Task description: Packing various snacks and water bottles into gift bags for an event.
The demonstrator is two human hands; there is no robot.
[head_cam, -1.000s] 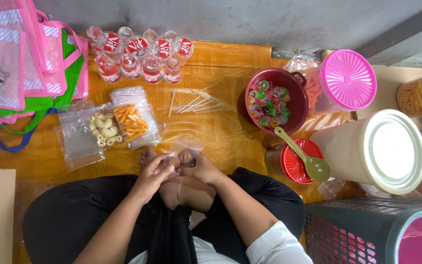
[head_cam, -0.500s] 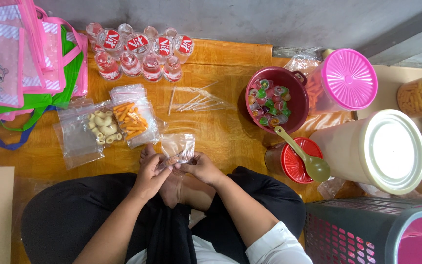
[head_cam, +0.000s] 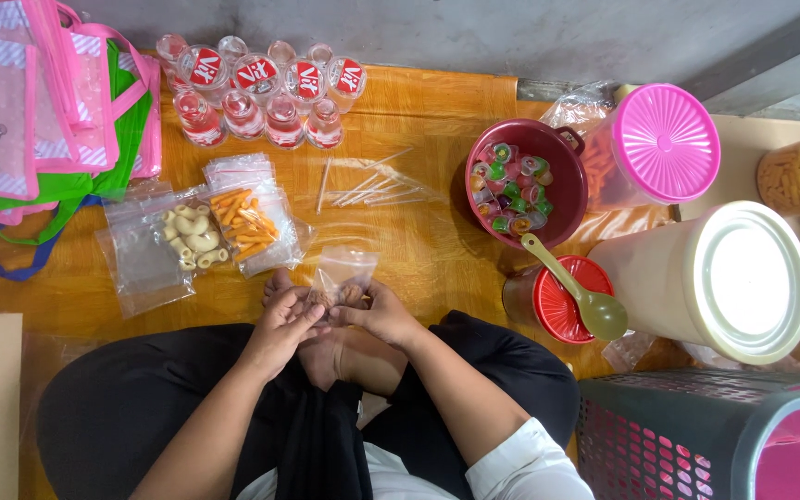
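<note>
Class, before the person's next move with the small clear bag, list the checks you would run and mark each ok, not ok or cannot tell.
1. Both hands on bag: left hand and right hand pinch the small clear bag by its lower edge. Ok.
2. Bag upright over the wooden floor: ok.
3. Bag mouth sealed: cannot tell.
4. Contents of bag: cannot tell.
5. Filled snack bags lie apart from the hands: ok.
6. Spoon rests on the red lid, within judged reach: ok.
</note>
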